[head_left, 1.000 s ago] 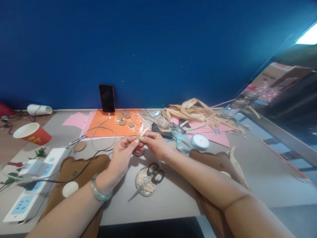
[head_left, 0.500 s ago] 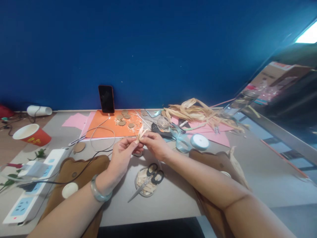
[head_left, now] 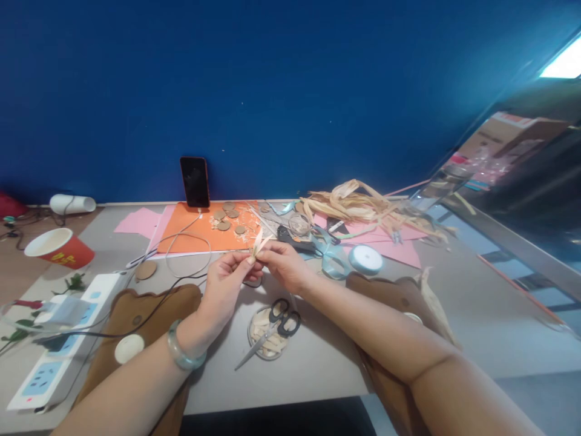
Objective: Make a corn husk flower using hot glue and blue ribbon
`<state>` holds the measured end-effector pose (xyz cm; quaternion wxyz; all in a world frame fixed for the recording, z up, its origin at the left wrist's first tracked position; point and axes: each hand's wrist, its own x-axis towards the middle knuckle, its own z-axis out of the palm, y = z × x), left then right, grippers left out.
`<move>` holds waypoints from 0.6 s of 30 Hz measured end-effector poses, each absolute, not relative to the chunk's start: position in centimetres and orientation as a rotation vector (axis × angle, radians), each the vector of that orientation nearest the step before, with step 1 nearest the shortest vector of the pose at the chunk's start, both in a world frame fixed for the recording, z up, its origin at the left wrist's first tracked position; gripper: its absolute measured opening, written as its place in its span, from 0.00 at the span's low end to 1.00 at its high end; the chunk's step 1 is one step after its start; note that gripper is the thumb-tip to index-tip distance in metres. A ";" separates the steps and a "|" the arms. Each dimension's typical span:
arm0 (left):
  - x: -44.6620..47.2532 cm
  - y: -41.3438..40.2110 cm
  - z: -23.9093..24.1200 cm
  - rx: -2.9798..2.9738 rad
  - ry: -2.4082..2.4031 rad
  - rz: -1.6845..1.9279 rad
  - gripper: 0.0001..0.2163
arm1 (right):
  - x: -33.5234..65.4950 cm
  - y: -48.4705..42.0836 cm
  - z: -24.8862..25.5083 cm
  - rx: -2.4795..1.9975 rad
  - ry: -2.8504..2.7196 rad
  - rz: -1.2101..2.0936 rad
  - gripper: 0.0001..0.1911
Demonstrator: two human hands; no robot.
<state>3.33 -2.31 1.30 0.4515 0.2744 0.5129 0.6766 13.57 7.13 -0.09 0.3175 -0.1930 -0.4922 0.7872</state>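
Between my fingertips is a small piece of pale corn husk, its pointed ends sticking up. My left hand, a bangle on its wrist, pinches the husk from the left. From the right, my right hand pinches the same piece, so the fingertips of both hands meet. The lower end of the husk is hidden by my fingers. Below the hands, black-handled scissors lie across a round dish of cut pale husk pieces. Behind the right hand lies a black glue gun.
A phone leans on the blue wall. Cardboard discs and scraps lie on orange paper. Dried husks and a ribbon spool are at right. At left stand a paper cup and a power strip, with cables crossing the table.
Hardly anything differs. Both hands keep their pinch at the same place, and the husk tips have shifted very slightly. The surrounding things stay put.
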 end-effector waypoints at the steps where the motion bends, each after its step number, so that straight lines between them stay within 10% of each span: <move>1: 3.3 -2.3 1.3 0.676 1.268 1.677 0.11 | 13.6 7.1 0.0 -0.507 -1.302 2.073 0.07; 18: 3.3 -2.3 1.4 0.693 1.274 1.664 0.10 | 13.5 7.1 -0.3 -0.517 -1.291 2.060 0.07</move>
